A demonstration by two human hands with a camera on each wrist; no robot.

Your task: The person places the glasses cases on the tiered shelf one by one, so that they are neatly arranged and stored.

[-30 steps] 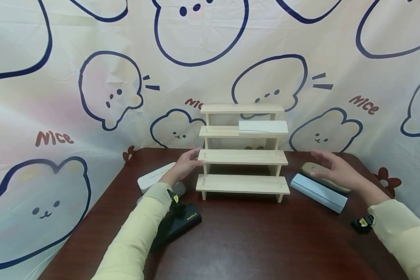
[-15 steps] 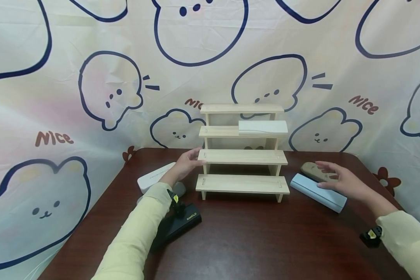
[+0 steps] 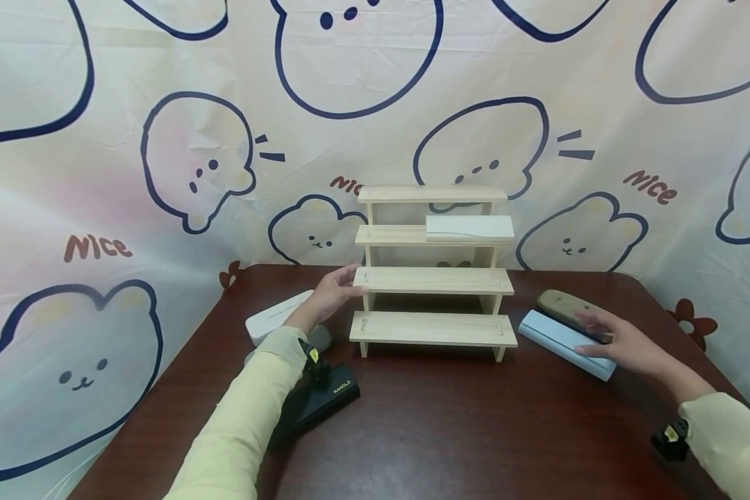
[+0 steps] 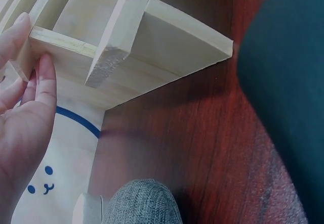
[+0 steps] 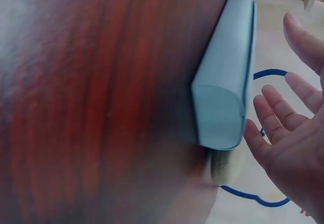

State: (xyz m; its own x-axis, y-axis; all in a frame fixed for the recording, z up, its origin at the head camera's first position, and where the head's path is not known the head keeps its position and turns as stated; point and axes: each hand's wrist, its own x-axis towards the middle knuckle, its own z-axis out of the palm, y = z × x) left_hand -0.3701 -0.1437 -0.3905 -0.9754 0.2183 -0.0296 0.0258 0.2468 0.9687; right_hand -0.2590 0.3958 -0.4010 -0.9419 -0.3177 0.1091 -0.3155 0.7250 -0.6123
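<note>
At the left end of a stepped wooden display shelf (image 3: 434, 279), my left hand (image 3: 333, 297) pinches the edge of a lower-middle board. The left wrist view shows thumb and fingers on either side of that board end (image 4: 25, 62). Over on the right, my right hand (image 3: 625, 342) hovers with relaxed, spread fingers above a light blue glasses case (image 3: 556, 338). Nothing is in its grasp; in the right wrist view, its fingertips come close to the light blue case's side. Behind lies a tan glasses case (image 3: 565, 304), partly covered by the right fingers.
A white case (image 3: 469, 228) sits on the shelf's second board from the top. Left of the shelf, a white box (image 3: 275, 319), a grey fabric case (image 3: 320, 338) and a black box (image 3: 337, 392) lie on the dark wooden table (image 3: 450, 430), partly behind the left arm.
My right hand has come down and toward me, from above the tan case to over the light blue one. The left hand has stayed at the shelf.
</note>
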